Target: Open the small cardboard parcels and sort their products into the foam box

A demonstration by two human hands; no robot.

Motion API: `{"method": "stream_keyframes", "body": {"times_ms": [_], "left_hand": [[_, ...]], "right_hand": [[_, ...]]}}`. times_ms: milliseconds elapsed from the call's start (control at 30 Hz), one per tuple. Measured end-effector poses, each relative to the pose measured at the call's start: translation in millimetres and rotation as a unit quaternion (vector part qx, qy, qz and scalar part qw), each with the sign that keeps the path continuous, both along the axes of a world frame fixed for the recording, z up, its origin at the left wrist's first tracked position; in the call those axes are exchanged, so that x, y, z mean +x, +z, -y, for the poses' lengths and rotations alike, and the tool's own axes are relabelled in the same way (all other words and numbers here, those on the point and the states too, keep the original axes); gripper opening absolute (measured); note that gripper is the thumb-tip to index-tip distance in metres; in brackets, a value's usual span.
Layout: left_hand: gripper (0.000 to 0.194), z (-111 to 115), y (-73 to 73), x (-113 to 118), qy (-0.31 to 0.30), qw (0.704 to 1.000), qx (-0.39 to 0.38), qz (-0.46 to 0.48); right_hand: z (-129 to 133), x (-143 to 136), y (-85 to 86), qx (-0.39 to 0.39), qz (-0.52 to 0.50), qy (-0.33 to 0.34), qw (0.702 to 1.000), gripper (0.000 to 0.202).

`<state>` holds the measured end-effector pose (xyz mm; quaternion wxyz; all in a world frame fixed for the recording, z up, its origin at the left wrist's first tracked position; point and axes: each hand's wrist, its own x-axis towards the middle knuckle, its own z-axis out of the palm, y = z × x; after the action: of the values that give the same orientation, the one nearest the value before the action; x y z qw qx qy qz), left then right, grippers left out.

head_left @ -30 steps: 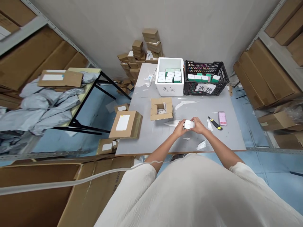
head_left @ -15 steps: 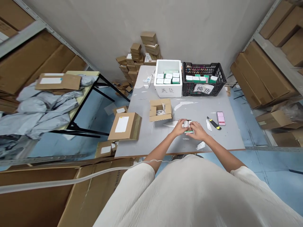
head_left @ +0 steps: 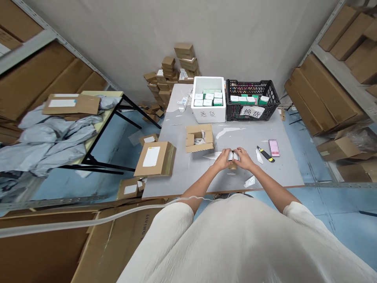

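Near the front edge of the grey table (head_left: 182, 181), my left hand (head_left: 223, 159) and my right hand (head_left: 243, 160) grip a small box (head_left: 233, 156) from either side. Its top looks white with a dark gap in the middle, and a brown part shows below it. The fingers of both hands are closed on it. An open brown carton (head_left: 199, 147) with white filling stands to the left, beyond my hands. To the right lie a black and yellow cutter (head_left: 266, 154) and a pink item (head_left: 273, 147).
A white foam box (head_left: 208, 115) and a black crate (head_left: 252, 114) hold small green and white boxes at the back. A closed carton (head_left: 153, 159) sits at the left edge. White scraps (head_left: 249, 181) lie near the front. A cable crosses low on the left.
Both hands have turned the small box, so its green side no longer shows and a brown part is visible beneath. My right hand's fingers have shifted to its right side.
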<state>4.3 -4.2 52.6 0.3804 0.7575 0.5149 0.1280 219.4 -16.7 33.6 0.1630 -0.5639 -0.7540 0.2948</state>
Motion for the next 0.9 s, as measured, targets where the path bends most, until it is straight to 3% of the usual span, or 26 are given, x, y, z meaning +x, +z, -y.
{"method": "stream_keyframes", "body": {"times_ms": [167, 400, 667, 800, 900], "left_hand": [[0.071, 4.5, -0.5, -4.6, 0.032, 0.999, -0.007, 0.012], [0.062, 3.9, 7.9, -3.6, 0.055, 0.989, 0.059, -0.125], [0.052, 5.0, 11.4, -2.4, 0.023, 0.988, 0.100, -0.117], [0.044, 6.0, 14.5, -0.3, -0.001, 0.989, 0.108, -0.106], [0.048, 6.2, 15.4, 2.0, -0.001, 0.990, 0.102, -0.101]], "right_hand": [[2.4, -0.2, 5.9, -0.024, -0.013, 0.000, 1.000, 0.050], [2.3, 1.5, 10.1, -0.019, -0.008, 0.036, 0.999, 0.047], [0.1, 3.8, 11.7, -0.029, -0.137, -0.087, 0.986, 0.028], [-3.6, 12.9, 3.0, 0.038, -0.071, -0.119, 0.990, 0.019], [-7.5, 14.6, 0.9, 0.075, -0.012, -0.086, 0.993, 0.019]]}}
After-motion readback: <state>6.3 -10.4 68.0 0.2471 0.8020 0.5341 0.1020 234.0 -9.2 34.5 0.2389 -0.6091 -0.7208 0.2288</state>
